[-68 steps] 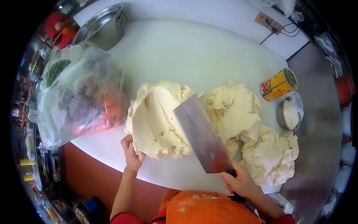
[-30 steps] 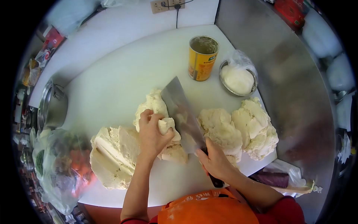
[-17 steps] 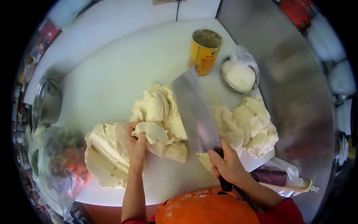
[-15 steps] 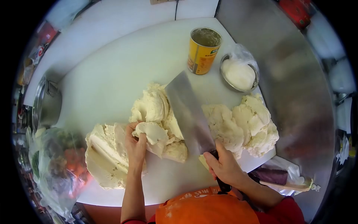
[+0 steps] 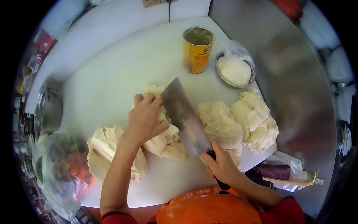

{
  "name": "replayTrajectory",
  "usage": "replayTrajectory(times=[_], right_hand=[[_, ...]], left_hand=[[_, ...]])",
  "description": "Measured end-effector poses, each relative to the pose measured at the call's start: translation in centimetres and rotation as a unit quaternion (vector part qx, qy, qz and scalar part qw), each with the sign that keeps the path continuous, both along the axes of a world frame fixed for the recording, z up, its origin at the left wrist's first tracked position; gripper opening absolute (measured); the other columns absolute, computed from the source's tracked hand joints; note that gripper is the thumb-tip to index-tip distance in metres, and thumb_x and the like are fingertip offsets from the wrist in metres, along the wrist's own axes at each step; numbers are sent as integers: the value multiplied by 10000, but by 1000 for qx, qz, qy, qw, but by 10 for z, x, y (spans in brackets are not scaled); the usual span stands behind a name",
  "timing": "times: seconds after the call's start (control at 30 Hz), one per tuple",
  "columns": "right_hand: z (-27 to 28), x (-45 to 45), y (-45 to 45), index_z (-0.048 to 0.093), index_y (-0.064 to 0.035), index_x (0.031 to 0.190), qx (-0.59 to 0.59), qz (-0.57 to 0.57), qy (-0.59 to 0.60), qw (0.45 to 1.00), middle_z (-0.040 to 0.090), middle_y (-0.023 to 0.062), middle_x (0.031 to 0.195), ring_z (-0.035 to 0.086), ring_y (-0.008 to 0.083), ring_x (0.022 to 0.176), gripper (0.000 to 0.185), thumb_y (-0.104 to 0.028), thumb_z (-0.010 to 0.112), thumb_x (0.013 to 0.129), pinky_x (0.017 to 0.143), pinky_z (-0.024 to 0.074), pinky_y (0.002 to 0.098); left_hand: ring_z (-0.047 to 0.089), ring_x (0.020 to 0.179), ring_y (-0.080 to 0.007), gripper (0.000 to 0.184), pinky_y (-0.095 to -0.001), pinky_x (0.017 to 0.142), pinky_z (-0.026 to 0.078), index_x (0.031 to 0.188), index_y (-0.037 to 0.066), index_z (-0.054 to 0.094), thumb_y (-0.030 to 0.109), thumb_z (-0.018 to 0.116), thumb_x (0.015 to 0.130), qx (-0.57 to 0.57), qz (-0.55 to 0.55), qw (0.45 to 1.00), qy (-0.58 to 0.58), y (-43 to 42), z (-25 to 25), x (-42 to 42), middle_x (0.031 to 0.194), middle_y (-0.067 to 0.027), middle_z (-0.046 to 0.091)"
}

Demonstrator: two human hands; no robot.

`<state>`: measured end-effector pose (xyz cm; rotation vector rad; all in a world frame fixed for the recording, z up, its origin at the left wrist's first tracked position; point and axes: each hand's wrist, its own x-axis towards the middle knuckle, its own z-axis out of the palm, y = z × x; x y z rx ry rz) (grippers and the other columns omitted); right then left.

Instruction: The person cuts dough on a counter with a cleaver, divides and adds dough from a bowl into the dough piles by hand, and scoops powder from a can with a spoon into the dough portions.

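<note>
My right hand (image 5: 223, 164) is closed around the dark handle of a cleaver (image 5: 185, 119). Its broad blade stands beside the middle piece of dough (image 5: 160, 143), along that piece's right side. My left hand (image 5: 146, 118) lies over the same dough with its fingers curled into it, hiding part of the top. To the left is a dough slab (image 5: 112, 155) with a smooth, grooved face. On the blade's other side sit a lumpy dough piece (image 5: 220, 123) and a rougher dough mound (image 5: 254, 121) that touch each other.
A yellow can (image 5: 197, 56) and a metal bowl (image 5: 223, 79) with a white ball under plastic stand at the back right. A metal pot (image 5: 51, 112) and a plastic bag of vegetables (image 5: 61, 168) are at left. A steel wall (image 5: 287, 82) borders the white board (image 5: 112, 74).
My left hand has moved up from the dough's lower left edge and turned over on top of it. The dough flap it held is folded down. The cleaver has shifted slightly.
</note>
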<state>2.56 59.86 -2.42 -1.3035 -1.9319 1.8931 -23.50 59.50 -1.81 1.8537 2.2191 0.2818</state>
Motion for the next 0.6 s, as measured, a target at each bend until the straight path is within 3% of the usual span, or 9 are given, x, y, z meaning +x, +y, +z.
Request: replayTrajectory(times=[0.03,0.13,0.23,0.33,0.43,0.53,0.6], right_hand=[[-5,7,-5,442,25,1086,48,11,5,999,519,44,601,475,101,476,221,-152,503,969,434,407,272],[1,18,-13,436,27,1095,-19,-8,-16,1000,528,54,600,490,108,483,227,-151,501,971,446,411,284],[-4,15,-12,421,27,1096,41,28,-12,999,528,73,599,507,111,492,227,-144,502,971,448,413,285],[-6,-13,-5,390,45,1059,9,28,-15,999,592,279,764,605,444,715,278,-138,556,930,591,443,446],[-27,-42,-2,387,48,1064,66,65,-14,996,599,279,788,613,438,749,291,-170,535,941,612,451,463],[-33,-62,-4,384,41,1056,33,72,-85,993,600,279,784,605,448,709,305,-219,506,954,593,461,494],[-34,-75,-9,377,34,1043,86,85,-95,988,528,152,647,530,256,506,274,-194,503,959,441,410,382]], left_hand=[[455,1081,-351,418,-418,770,535,1030,74,588,123,654,620,18,-2,1000,3,-3,-1,0,1061,-56,530],[470,1034,-335,382,-413,751,524,985,70,585,91,661,611,55,7,998,-1,-34,-6,-9,997,-71,530],[475,1020,-331,381,-405,774,501,972,68,580,43,655,599,63,37,997,-28,-66,-11,-27,987,-83,527],[478,1030,-328,380,-400,809,475,973,59,572,-1,645,605,44,67,995,-64,-82,-17,-38,991,-95,521],[480,1034,-332,389,-396,836,462,995,50,560,-23,638,621,49,75,991,-104,-86,-18,-39,1016,-107,511],[483,1033,-340,399,-401,842,464,1017,41,546,-28,643,636,70,68,989,-111,-83,-21,-42,1045,-118,504],[485,1035,-344,407,-405,843,467,1027,36,536,-28,647,641,100,45,990,-86,-79,-25,-42,1062,-125,501]])
